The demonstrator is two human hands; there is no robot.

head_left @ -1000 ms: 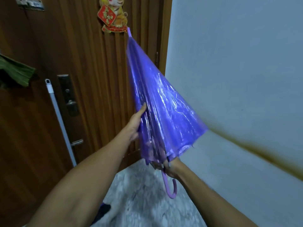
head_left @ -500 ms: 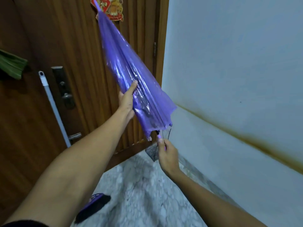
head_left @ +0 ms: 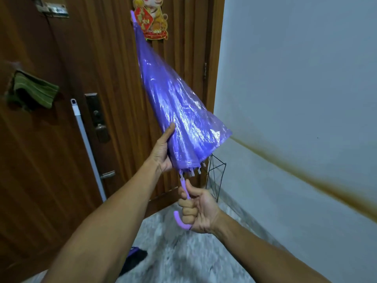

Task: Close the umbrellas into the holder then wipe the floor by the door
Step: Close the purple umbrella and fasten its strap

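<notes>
Right hand (head_left: 196,209) is clenched round the curved handle of the purple umbrella (head_left: 175,111), which tilts tip-up before the wooden door (head_left: 102,78). Left hand (head_left: 163,152) grasps the folded canopy near its lower edge. Just beside the umbrella's rim stands the black wire holder (head_left: 216,176), against the wall (head_left: 295,88) on the marble floor (head_left: 183,252).

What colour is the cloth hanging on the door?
Green with thin lighter stripes: the hanging cloth, seen in the head view at left.

Just one head cam, wide-angle, looking forward and down, close on the door (head_left: 114,82) and floor (head_left: 183,252) corner.
</notes>
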